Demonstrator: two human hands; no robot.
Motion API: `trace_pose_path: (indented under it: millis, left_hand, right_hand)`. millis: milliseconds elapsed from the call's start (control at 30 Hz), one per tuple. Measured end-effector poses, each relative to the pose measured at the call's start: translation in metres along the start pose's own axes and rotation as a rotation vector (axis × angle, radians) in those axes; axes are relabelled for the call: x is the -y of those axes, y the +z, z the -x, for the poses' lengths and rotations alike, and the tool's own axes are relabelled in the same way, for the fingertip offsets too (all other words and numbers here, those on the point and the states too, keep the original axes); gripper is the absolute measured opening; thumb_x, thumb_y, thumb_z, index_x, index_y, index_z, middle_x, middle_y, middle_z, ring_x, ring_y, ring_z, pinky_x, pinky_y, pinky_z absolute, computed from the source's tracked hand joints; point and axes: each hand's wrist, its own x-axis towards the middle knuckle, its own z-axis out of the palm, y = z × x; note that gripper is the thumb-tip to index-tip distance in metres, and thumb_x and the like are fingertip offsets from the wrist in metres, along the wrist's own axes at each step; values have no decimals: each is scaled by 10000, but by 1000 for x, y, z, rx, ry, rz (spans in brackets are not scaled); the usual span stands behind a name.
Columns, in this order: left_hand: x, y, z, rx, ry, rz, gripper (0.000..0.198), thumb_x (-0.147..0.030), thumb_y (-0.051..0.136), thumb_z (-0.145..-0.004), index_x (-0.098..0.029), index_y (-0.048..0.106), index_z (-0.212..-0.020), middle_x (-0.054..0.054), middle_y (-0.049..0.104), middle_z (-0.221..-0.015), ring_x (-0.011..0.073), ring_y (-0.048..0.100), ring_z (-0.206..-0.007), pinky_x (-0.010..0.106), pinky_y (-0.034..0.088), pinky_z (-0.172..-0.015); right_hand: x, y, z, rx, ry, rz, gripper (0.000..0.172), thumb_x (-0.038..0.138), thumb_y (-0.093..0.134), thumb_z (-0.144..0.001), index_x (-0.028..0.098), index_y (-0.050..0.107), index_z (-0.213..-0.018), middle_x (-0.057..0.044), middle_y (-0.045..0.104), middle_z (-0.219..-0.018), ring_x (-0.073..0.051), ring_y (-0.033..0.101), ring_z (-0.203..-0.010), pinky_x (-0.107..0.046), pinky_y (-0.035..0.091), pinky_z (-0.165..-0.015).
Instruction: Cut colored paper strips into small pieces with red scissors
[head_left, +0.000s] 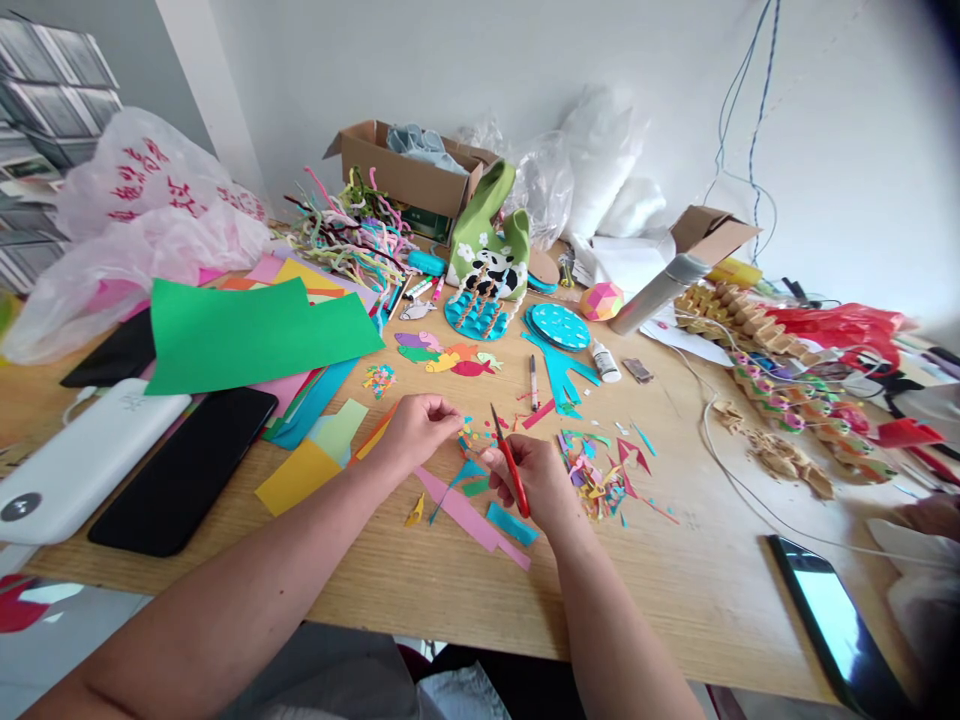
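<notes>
My left hand (420, 430) is closed in a pinch over the middle of the table; whatever lies between its fingertips is too small to make out. Red-handled scissors (512, 470) are in my right hand (546, 475), their blades pointing up and away from me, just right of the left fingertips. Beneath both hands lie small coloured paper bits, a pink paper strip (465, 515) and a blue paper scrap (512, 524). Several colourful paper fish (457, 362) lie beyond the left hand, near a little heap of paper dots (380, 380). A pile of paper scraps (596, 470) sits right of the scissors.
Coloured sheets with a green one (255, 335) on top, a black phone (184, 470) and a white power bank (90, 460) are at left. Behind stand a green panda bag (491, 250) and a grey bottle (660, 293). A lit phone (832, 620) and a cable are right.
</notes>
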Motion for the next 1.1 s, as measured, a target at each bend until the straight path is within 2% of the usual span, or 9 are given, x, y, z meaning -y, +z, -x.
trace_pose_path:
  millis: [67,200,300,533,667,767,933,1000,1100]
  left_hand:
    - [4,-1,-2,-27,100,-180,44,-203,659,-677,-204,675,-636,29,668,-683,174,592,-677,272,441,-628]
    - [12,-3,-3,-38,335,-563,146,-80,654,-644,-211,667,-578,59,669,-844,227,572,-885,329,441,-784]
    - [17,-3,-2,1,392,-755,148,-59,639,-646,-197,677,-607,76,650,-885,250,534,-934,367,435,-826]
    - [16,0,3,-2,480,-906,209,-29,563,-698,-177,699,-755,98,603,-937,254,495,-979,385,451,-862]
    - [18,4,4,62,587,-960,306,-26,536,-725,-188,726,-903,104,582,-1102,261,458,-1081,405,431,-934]
    - [20,7,5,118,642,-982,228,-64,564,-743,-197,729,-828,96,582,-1140,275,438,-1125,443,412,-958]
    - [18,6,2,49,621,-701,151,-129,601,-773,-193,736,-749,100,619,-1027,255,486,-1059,409,424,-921]
    - [14,4,0,2,487,-444,113,-176,645,-754,-201,751,-784,83,634,-918,229,539,-961,370,448,-852]
    - [7,1,-3,-1,129,41,105,-251,719,-685,-195,751,-768,41,651,-749,161,574,-726,296,451,-690]
  right_hand:
    - [3,-2,0,-69,-1,-25,517,657,732,-589,190,510,-577,-12,587,-470,-117,492,-340,-223,382,-316]
    - [5,-8,-1,-201,-64,-26,508,659,705,-635,176,551,-598,-27,598,-491,-112,495,-358,-214,382,-325]
    - [4,-11,0,-244,-88,-28,493,642,689,-677,170,563,-620,-36,613,-527,-114,516,-390,-210,402,-355]
    - [6,-9,0,-283,-114,-37,511,653,691,-664,168,547,-593,-47,625,-525,-110,506,-392,-202,378,-348]
    - [8,-9,0,-303,-122,-44,518,653,684,-669,165,536,-585,-43,615,-514,-97,482,-375,-191,350,-332]
    - [8,-8,0,-303,-125,-63,520,644,693,-665,166,512,-570,-39,611,-508,-100,495,-382,-183,351,-335]
    - [7,-7,1,-307,-158,-89,500,620,704,-674,164,520,-581,-30,609,-504,-99,500,-378,-181,360,-346]
    - [7,-6,1,-308,-174,-98,500,620,700,-678,166,516,-578,-31,604,-501,-104,507,-384,-184,355,-348]
    - [5,-4,1,-248,-188,-88,498,619,694,-689,171,504,-585,-32,604,-508,-111,518,-403,-190,361,-365]
